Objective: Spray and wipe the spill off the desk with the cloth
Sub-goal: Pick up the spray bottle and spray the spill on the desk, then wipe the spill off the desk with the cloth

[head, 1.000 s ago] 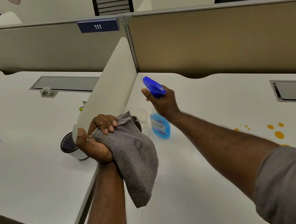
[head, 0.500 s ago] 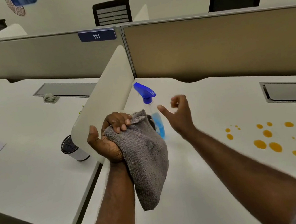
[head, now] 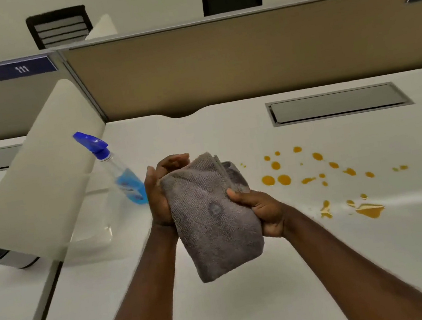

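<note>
A grey cloth (head: 213,219) hangs folded above the white desk (head: 226,308), held between both hands. My left hand (head: 159,195) grips its upper left edge, and my right hand (head: 261,210) clasps its right side. Orange spill drops and small puddles (head: 322,178) are scattered on the desk to the right of the cloth. A clear spray bottle (head: 121,173) with blue liquid and a blue trigger head stands on the desk just left of my left hand, free of both hands.
A white side divider (head: 43,179) runs along the desk's left edge, beside the bottle. A tan back partition (head: 243,56) closes the far side. A grey cable hatch (head: 338,103) lies in the desk behind the spill. A dark-rimmed cup (head: 2,256) sits on the neighbouring desk.
My right hand set the spray bottle down, let go of it and moved onto the cloth. The cloth and my left hand shifted right, nearer the spill. The view turned right.
</note>
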Available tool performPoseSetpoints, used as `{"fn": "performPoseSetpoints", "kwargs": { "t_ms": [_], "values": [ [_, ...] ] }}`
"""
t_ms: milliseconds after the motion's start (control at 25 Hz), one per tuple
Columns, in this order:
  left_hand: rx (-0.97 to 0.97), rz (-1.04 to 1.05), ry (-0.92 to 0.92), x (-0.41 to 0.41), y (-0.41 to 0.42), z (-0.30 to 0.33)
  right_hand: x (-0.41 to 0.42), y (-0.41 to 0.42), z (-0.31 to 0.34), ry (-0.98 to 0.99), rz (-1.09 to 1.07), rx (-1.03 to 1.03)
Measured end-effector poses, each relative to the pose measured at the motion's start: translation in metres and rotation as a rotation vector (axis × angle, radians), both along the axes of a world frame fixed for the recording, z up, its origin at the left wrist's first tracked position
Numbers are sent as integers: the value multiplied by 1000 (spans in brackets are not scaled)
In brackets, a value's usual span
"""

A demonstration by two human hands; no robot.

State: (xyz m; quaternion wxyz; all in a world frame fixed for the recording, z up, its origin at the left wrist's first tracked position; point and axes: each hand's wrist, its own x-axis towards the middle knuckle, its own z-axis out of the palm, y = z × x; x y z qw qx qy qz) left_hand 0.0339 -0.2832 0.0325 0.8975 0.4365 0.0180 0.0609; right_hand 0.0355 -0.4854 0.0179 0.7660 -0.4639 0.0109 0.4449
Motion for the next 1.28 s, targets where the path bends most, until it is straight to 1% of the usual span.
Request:
{"fn": "performPoseSetpoints", "kwargs": {
  "t_ms": [120, 160, 200, 280, 320, 400, 440, 480, 520, 600, 640, 680, 720, 760, 840, 920, 1000, 1080, 1200, 1280],
  "values": [
    [649, 47, 208, -12, -29, -40, -5, -54, -4, -102, -250, -135],
    [833, 48, 251, -18, -37, -55, -5, -68, -3, -168, -333, -224],
    [974, 26, 270, -26, -44, -68, -5, -83, -2, -254, -422, -372],
    [1184, -73, 278, -38, -46, -91, -5, -107, -2, -448, -591, -754],
    [1276, -113, 282, -44, -47, -102, -5, -116, -5, -562, -635, -951],
    [1468, -161, 287, -53, -49, -116, -4, -123, -17, -750, -662, -1277],
    [1542, -182, 288, -55, -48, -119, -4, -121, -26, -802, -651, -1388],
    [1587, -200, 284, -57, -46, -121, -4, -113, -35, -823, -594, -1461],
    [1614, -215, 284, -59, -44, -123, -3, -101, -45, -820, -509, -1480],
    [1650, -239, 298, -62, -38, -125, -4, -70, -67, -787, -298, -1434],
    [1670, -248, 302, -64, -34, -127, -7, -54, -79, -815, -185, -1442],
    [1691, -254, 302, -65, -29, -129, -11, -41, -90, -877, -77, -1493],
    [1703, -255, 297, -67, -24, -131, -15, -34, -98, -916, 7, -1547],
    [1707, -254, 290, -69, -18, -134, -17, -36, -103, -934, 46, -1576],
    [1707, -255, 266, -72, -9, -138, -17, -55, -114, -1011, 47, -1610],
    [1712, -274, 226, -77, -4, -141, -15, -79, -126, -1102, 121, -1627],
    [1722, -292, 189, -81, -2, -144, -14, -86, -136, -1094, 171, -1629],
    [1735, -298, 170, -82, 2, -145, -15, -79, -143, -1063, 112, -1655],
    [1736, -303, 170, -79, 10, -145, -16, -83, -149, -1081, -1, -1713],
    [1748, -314, 178, -78, 13, -145, -11, -82, -150, -1036, -87, -1764]
  ]
}}
